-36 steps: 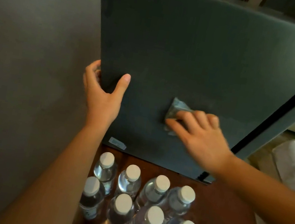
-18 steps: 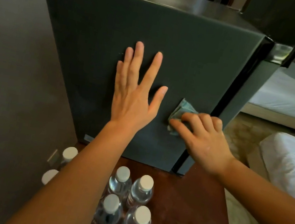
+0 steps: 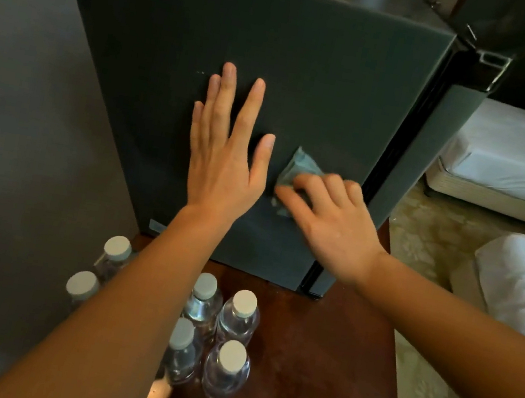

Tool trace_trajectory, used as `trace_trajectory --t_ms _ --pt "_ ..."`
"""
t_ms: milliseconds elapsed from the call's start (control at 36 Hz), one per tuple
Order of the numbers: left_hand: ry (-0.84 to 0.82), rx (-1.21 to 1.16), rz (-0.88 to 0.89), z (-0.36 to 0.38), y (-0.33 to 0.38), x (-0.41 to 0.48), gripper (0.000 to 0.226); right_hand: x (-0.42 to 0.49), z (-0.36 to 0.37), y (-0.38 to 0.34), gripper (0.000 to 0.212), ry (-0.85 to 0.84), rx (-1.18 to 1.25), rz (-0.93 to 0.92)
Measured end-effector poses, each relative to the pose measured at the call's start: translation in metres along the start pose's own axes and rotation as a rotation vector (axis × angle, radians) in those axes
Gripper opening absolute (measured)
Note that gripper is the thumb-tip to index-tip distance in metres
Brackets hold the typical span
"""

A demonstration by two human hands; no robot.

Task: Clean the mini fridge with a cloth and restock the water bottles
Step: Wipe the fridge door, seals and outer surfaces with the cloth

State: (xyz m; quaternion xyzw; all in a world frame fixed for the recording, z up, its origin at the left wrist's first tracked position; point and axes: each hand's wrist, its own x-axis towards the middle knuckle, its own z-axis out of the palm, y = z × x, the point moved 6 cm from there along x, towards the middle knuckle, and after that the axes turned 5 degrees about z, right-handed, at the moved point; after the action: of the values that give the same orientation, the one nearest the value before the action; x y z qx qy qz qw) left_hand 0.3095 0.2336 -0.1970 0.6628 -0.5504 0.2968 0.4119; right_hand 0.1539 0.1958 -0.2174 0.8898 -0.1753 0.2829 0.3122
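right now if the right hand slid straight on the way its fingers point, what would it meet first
Probably the left hand: its thumb lies just up-left of the cloth under the right hand, both seemingly flat against the fridge.

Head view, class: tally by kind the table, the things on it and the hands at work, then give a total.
water bottles: 6 visible
mini fridge: 1
cloth: 1
left hand: 1
right hand: 1
table: 1
Total: 11
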Motion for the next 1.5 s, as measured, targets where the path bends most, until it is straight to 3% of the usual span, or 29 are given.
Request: trace_trajectory --t_ms 111,278,389,528,611,722,972,1083,1361,1500 --pt "-0.033 -0.032 -0.02 -0.002 -0.008 -0.011 0.056 0.034 0.003 -0.018 0.025 0.089 0.04 0.032" --pt "-0.091 -0.124 -0.116 0.0 -0.023 -0.03 0.054 0.007 0.035 -0.045 0.026 -0.058 -0.018 -0.199" --pt "-0.155 -0.146 -0.138 0.004 -0.023 -0.041 0.055 -0.025 0.03 -0.023 0.041 -0.141 0.001 -0.1" --pt "-0.244 -0.161 -0.186 0.002 -0.012 -0.054 0.058 -0.035 0.012 0.003 0.04 -0.213 0.082 0.142" --pt "-0.288 -0.166 -0.222 -0.005 -0.001 -0.056 0.057 -0.033 -0.008 0.013 0.028 -0.174 0.219 0.252" --pt "-0.363 -0.161 -0.255 -0.013 0.019 -0.057 0.055 -0.042 -0.024 0.025 0.028 -0.186 0.435 0.367" --pt "-0.438 -0.066 -0.292 -0.014 0.097 -0.076 0.052 -0.117 -0.006 0.035 0.03 -0.349 0.863 0.62" --pt "-0.438 -0.106 -0.414 -0.01 0.132 -0.106 0.051 -0.161 0.004 0.031 0.03 -0.466 1.029 0.733" --pt "-0.51 -0.148 -0.676 0.011 0.177 -0.23 0.056 -0.248 0.023 -0.001 0.026 -0.633 1.138 0.755" --pt "-0.53 -0.118 -0.787 0.011 0.173 -0.279 0.059 -0.261 0.03 -0.029 0.038 -0.752 1.082 0.656"
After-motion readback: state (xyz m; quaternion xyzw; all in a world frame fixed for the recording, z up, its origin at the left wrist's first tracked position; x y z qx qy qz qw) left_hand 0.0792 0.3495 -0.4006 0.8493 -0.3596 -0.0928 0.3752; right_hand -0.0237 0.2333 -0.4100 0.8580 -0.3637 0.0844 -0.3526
